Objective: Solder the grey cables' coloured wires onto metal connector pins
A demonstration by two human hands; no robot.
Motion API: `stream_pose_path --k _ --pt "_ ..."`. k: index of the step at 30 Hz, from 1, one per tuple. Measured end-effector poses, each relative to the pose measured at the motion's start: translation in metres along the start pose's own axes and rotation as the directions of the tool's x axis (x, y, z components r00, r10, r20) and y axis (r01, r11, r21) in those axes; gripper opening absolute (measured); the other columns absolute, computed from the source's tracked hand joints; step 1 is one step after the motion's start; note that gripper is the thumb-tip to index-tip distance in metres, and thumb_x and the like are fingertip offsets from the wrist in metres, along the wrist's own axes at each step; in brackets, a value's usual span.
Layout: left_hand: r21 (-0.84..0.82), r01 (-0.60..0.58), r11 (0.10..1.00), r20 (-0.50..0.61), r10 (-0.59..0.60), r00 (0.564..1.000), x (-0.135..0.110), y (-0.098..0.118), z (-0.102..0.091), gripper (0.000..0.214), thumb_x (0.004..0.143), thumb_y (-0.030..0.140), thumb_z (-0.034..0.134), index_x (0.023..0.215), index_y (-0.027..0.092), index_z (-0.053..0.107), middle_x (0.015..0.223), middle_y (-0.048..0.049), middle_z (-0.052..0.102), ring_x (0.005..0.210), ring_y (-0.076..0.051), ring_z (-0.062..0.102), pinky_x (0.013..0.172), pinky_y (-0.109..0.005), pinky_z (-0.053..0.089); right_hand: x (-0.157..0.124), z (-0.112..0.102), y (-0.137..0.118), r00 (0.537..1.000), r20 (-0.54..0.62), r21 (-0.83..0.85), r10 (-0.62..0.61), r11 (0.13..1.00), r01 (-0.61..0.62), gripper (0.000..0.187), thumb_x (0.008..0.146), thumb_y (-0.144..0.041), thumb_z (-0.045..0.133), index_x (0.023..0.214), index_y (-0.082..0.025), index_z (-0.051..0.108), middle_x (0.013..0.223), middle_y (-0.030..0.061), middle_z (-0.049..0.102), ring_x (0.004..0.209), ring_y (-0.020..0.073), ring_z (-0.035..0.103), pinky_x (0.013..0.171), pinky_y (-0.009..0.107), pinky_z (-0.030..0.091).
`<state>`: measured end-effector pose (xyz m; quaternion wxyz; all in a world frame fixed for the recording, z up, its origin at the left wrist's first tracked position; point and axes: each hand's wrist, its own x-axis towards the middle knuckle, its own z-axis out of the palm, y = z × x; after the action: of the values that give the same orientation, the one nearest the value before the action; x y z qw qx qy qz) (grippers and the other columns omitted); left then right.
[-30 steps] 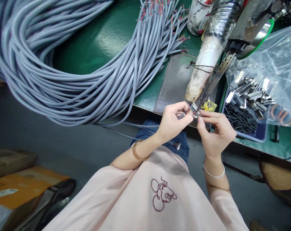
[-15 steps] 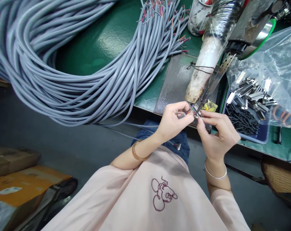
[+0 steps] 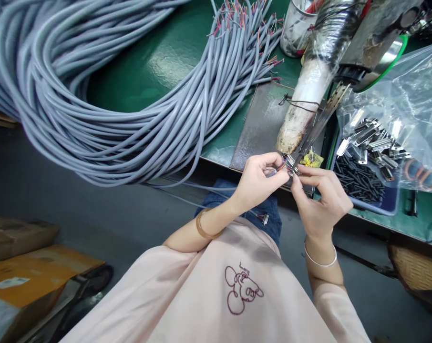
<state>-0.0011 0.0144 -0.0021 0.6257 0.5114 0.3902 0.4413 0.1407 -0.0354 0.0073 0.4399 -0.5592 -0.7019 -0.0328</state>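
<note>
My left hand (image 3: 259, 180) is closed in a pinch on a grey cable whose thin coloured wires (image 3: 282, 165) fan out at the fingertips. Those wires meet a small metal multi-pin connector (image 3: 292, 163) at the table's front edge. The thumb and fingers of my right hand (image 3: 322, 197) pinch the connector's near end. Just above it comes down the narrow end of a dark metal bar (image 3: 319, 125), like a fixed soldering iron; whether it touches the pins I cannot tell. A second wired connector (image 3: 264, 218) hangs over my lap.
A large bundle of grey cables (image 3: 130, 138) covers the table's left. The stained white tube (image 3: 298, 107) slants down near my hands. On the right, a blue tray (image 3: 391, 206) holds metal connectors (image 3: 375, 138) and black sleeves (image 3: 359, 181), beside a clear plastic bag (image 3: 416, 95).
The camera view has shifted slightly. My right hand has moved a little to the left at the connector; my left hand keeps nearly the same place and grip.
</note>
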Motion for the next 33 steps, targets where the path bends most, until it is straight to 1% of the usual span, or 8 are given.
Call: stream_pose_path --k 11,15,18,20,23,29,31,33 --pt "0.043 0.014 0.999 0.046 -0.016 0.999 -0.003 -0.001 -0.003 0.022 0.078 0.02 0.061 0.064 0.016 0.045 0.062 0.0051 0.038 0.056 -0.005 0.03 0.051 -0.021 0.023 -0.011 -0.004 0.0 0.997 0.045 -0.04 -0.069 0.997 0.071 0.018 0.084 -0.008 0.071 0.087 -0.023 0.06 0.1 0.0014 0.078 0.088 0.0152 0.076 0.076 0.026 0.06" --pt "0.07 0.038 0.997 0.087 -0.044 0.995 -0.011 0.0 -0.001 0.022 0.077 0.019 0.06 0.062 0.016 0.044 0.061 0.0052 0.036 0.054 -0.005 0.028 0.05 -0.022 0.02 -0.013 -0.012 0.002 0.986 0.029 0.031 0.164 0.986 -0.165 0.012 0.088 -0.015 0.069 0.093 -0.022 0.061 0.105 0.0026 0.079 0.078 0.0143 0.076 0.067 0.024 0.059" --pt "0.106 0.004 0.994 0.125 -0.017 0.992 -0.019 0.001 0.0 0.02 0.075 0.018 0.06 0.062 0.016 0.044 0.062 0.0049 0.038 0.055 -0.005 0.029 0.05 -0.022 0.022 -0.009 -0.019 0.003 0.908 0.198 0.193 0.37 0.893 -0.406 0.008 0.092 -0.024 0.068 0.09 -0.022 0.061 0.104 0.0021 0.079 0.063 0.0104 0.072 0.058 0.022 0.058" --pt "0.14 -0.025 0.99 0.155 0.003 0.988 -0.024 0.001 -0.001 0.018 0.074 0.017 0.059 0.063 0.016 0.046 0.063 0.0047 0.04 0.056 -0.005 0.03 0.051 -0.021 0.024 -0.006 -0.022 0.003 0.858 0.316 0.259 0.405 0.833 -0.489 0.012 0.09 -0.028 0.07 0.086 -0.021 0.062 0.097 -0.0001 0.078 0.055 0.0079 0.066 0.052 0.021 0.055" --pt "0.177 -0.066 0.982 0.174 0.035 0.984 -0.029 0.001 -0.003 0.018 0.075 0.016 0.059 0.062 0.015 0.047 0.061 0.0048 0.04 0.056 -0.005 0.03 0.051 -0.021 0.025 -0.004 -0.024 0.003 0.834 0.379 0.303 0.401 0.797 -0.522 0.015 0.088 -0.029 0.074 0.08 -0.021 0.064 0.09 -0.0012 0.075 0.053 0.0059 0.059 0.048 0.021 0.049" --pt "0.056 -0.06 0.997 0.166 0.05 0.985 -0.032 -0.004 -0.009 0.01 0.079 0.02 0.066 0.072 0.013 0.065 0.072 -0.0016 0.062 0.066 -0.009 0.052 0.06 -0.021 0.042 -0.009 -0.026 -0.003 0.889 0.284 0.385 0.36 0.806 -0.449 0.015 0.085 -0.022 0.075 0.076 -0.02 0.063 0.09 0.0004 0.071 0.06 0.0079 0.058 0.047 0.022 0.047" --pt "-0.029 -0.017 0.999 0.154 0.021 0.988 -0.032 -0.007 -0.01 0.011 0.078 0.022 0.07 0.082 0.012 0.07 0.08 -0.0044 0.069 0.071 -0.011 0.06 0.065 -0.021 0.048 -0.012 -0.026 -0.007 0.928 0.211 0.391 0.305 0.844 -0.367 0.015 0.084 -0.017 0.075 0.076 -0.021 0.063 0.09 0.0006 0.071 0.063 0.0096 0.062 0.049 0.023 0.049" --pt "-0.123 0.015 0.992 0.123 0.0 0.992 -0.031 -0.009 -0.012 0.016 0.076 0.021 0.073 0.089 0.013 0.07 0.082 -0.0039 0.07 0.07 -0.01 0.062 0.066 -0.02 0.05 -0.016 -0.024 -0.008 0.979 0.097 0.341 0.177 0.919 -0.2 0.017 0.081 -0.011 0.076 0.079 -0.022 0.064 0.09 0.0007 0.072 0.073 0.0126 0.068 0.056 0.025 0.054"
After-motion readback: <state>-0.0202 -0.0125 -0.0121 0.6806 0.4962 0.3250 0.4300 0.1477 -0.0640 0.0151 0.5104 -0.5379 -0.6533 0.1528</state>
